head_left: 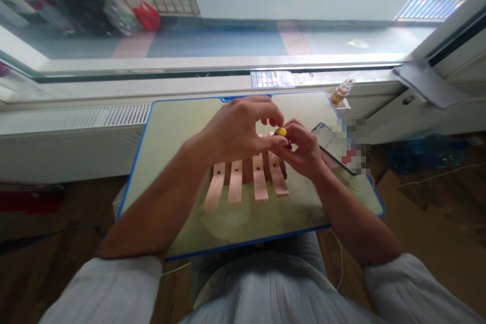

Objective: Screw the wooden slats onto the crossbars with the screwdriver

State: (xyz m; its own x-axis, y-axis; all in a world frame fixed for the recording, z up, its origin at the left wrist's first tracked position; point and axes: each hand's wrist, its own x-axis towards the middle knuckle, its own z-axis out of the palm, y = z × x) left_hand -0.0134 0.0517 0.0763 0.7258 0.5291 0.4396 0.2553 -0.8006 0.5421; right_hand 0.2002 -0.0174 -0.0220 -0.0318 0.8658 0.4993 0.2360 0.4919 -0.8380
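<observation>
A small round yellow bead (281, 132) sits between the fingertips of both hands, above the table. My left hand (246, 126) curves over from the left, its thumb just under the bead and its index finger at the top. On the bead's right side are the pinched fingers of my right hand (304, 151). Below the hands is a wooden piece with several flat strips, each with a dark hole; one wooden strip (260, 185) points toward me. The far part of this wooden piece is hidden behind my left hand.
The pale tabletop (170, 126) has a blue rim. A phone (334, 149) stands tilted at the right, partly blurred out. Behind the table are a small bottle (341, 92) with amber liquid, a plastic packet (271, 79) on the sill, a radiator (98, 120) and a window.
</observation>
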